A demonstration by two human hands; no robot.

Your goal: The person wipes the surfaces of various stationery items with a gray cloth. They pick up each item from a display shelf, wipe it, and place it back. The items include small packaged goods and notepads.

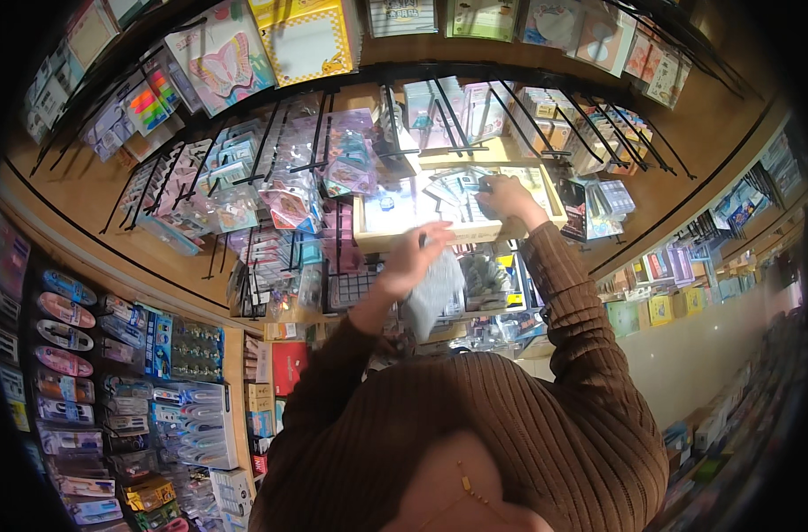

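A pale wooden tray (457,235) sits brightly lit on the shelf before me, with flat packets (447,189) fanned out inside. My right hand (510,198) reaches over its right part, fingers curled on a dark grey packet (486,207) among them; the grip is partly hidden. At the tray's front edge is my left hand (414,261), blurred, with its fingers partly spread. From it hangs a grey cloth (434,292), also blurred, in front of the lower compartments.
Black display hooks (321,133) holding packaged stationery jut out above and left of the tray. Below it, a divided bin holds a dark bristly item (485,279). Blister packs (65,309) hang at the left. A pale floor (697,359) shows at the right.
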